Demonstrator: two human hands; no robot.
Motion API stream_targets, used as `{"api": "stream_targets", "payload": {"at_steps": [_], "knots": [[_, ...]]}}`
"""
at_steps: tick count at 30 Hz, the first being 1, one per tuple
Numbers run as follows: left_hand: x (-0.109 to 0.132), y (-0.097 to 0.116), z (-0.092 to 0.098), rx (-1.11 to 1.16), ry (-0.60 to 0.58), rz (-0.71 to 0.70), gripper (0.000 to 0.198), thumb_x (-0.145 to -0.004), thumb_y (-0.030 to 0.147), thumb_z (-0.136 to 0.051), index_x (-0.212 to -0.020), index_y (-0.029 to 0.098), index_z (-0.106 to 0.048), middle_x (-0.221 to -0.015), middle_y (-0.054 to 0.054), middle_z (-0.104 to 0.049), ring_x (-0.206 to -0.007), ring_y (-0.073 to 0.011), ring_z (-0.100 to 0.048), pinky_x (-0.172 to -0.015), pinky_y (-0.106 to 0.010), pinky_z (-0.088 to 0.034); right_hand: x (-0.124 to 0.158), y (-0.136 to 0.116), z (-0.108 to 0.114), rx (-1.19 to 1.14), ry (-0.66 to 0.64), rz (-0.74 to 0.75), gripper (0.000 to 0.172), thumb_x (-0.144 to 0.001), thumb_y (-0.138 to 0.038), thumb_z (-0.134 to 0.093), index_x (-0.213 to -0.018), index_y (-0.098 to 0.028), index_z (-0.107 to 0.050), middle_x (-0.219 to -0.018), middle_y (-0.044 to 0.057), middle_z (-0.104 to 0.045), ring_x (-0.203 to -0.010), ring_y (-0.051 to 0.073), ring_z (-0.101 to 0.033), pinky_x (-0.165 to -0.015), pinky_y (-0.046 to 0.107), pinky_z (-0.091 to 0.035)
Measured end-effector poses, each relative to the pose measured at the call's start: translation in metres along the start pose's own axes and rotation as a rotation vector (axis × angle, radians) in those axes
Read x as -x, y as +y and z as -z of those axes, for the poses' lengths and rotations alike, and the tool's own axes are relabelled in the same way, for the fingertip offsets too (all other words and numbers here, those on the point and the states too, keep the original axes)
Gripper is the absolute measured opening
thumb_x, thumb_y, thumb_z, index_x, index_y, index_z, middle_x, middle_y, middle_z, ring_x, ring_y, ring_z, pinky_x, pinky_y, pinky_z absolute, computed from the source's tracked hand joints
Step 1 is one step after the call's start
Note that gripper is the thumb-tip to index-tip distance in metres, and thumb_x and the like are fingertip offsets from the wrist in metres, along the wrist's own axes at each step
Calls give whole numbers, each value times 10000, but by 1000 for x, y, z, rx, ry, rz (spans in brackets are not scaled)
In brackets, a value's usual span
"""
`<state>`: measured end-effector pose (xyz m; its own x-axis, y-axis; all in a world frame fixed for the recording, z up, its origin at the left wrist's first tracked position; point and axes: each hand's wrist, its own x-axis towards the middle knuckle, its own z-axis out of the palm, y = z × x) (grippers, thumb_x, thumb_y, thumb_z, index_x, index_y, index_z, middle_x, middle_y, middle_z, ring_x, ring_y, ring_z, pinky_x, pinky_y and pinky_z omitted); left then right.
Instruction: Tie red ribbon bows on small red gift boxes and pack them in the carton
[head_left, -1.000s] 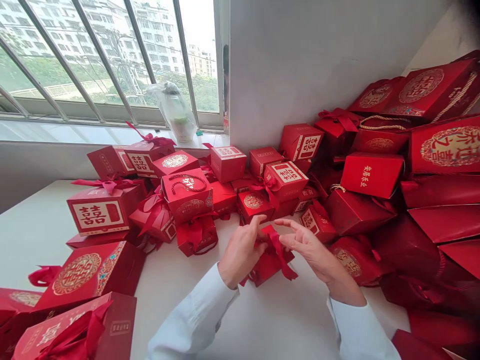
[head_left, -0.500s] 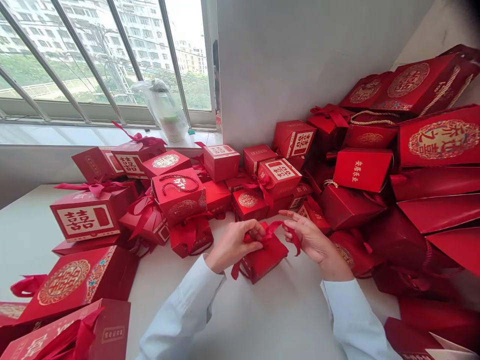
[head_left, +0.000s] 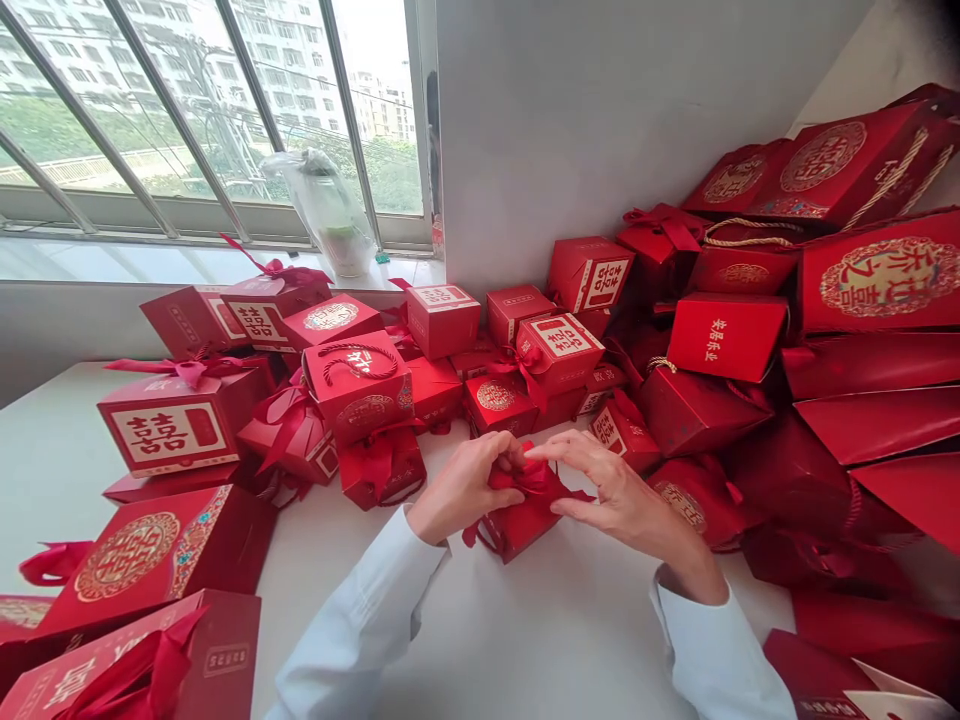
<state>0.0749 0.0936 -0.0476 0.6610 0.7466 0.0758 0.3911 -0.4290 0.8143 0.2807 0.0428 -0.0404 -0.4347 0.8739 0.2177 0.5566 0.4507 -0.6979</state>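
Pinching red ribbon (head_left: 521, 478) with our left hand (head_left: 466, 488) on top of small red gift box (head_left: 517, 525); our right hand (head_left: 622, 497), fingers extended, touches same ribbon. Hands together over box, not clamped on it. Box sits on white tabletop (head_left: 480, 640), rope-handled red box (head_left: 358, 388) beyond it to left, red paper bags (head_left: 877, 285) piled well off to right.

You work in an indoor room, maybe a home or a small workroom; I cannot tell which. Ahead of your left hand (head_left: 465, 488) is a barred window (head_left: 187, 130) with apartment blocks (head_left: 285, 60) outside. Beside your right hand (head_left: 622, 500), many red gift bags (head_left: 874, 285) lie piled against a white wall (head_left: 615, 130).
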Motion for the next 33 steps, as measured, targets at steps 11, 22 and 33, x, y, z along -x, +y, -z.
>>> {"api": "stream_targets", "payload": {"at_steps": [11, 22, 33], "knots": [[4, 6, 1, -137, 35, 44, 177, -709, 286, -684, -744, 175, -551, -654, 41, -500, -597, -104, -424, -529, -212, -319, -19, -8, -17, -52, 253, -213, 111, -855, -281, -563, -831, -238, -662, -795, -15, -688, -738, 168, -612, -706, 263, -435], [12, 16, 14, 83, -43, 150, 189, -835, 299, -518, -763, 168, -633, -742, -17, -697, -639, -128, -582, -579, -207, -430, -18, -7, -9, -94, 282, -265, 115, -838, -293, -550, -858, -227, -642, -704, -25, -660, -660, 152, -603, -621, 244, -433], [9, 11, -4, 387, -115, 298, 247, -797, 316, -572, -989, 216, -454, -618, 23, -674, -473, -152, -620, -456, -224, -462, -18, -15, -6, -54, 277, -183, 132, -841, -205, -526, -867, -239, -651, -842, -15, -698, -776, 161, -626, -745, 269, -453]]}}
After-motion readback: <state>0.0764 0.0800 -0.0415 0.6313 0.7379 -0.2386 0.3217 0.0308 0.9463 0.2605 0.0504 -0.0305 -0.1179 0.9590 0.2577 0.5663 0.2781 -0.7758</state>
